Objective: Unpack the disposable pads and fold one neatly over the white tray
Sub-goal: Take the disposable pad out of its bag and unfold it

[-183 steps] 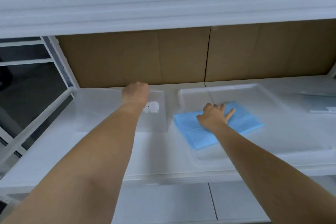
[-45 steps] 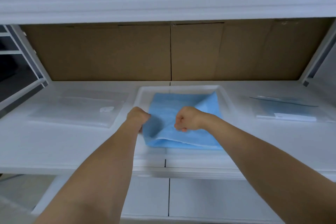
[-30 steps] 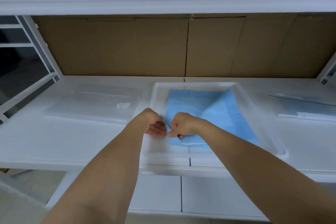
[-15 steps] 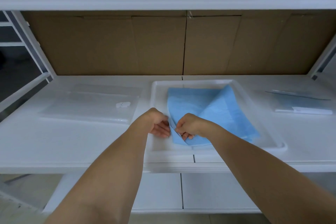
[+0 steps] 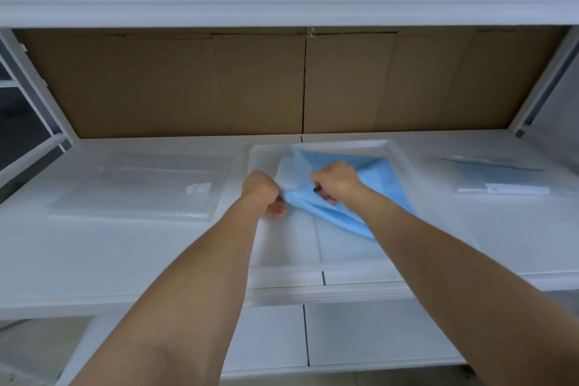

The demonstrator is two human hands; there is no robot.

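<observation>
Unpacked: one blue pad (image 5: 380, 180) is out, lying rumpled in the white tray (image 5: 319, 247).
Hands: a pad edge is pinched by left hand (image 5: 262, 192) and right hand (image 5: 335, 179), fingers curled.
Left: opening out and neat folding are judged unfinished.

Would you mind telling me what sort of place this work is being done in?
Probably a storeroom or packing area: a white shelf unit backed by flattened cardboard, with a white tray and clear plastic packaging laid on the shelf.

Pad (image 5: 380, 178) – soft matt blue cloth-like sheet; tray (image 5: 313, 247) – smooth white plastic; backing (image 5: 219, 84) – matt brown cardboard.
</observation>
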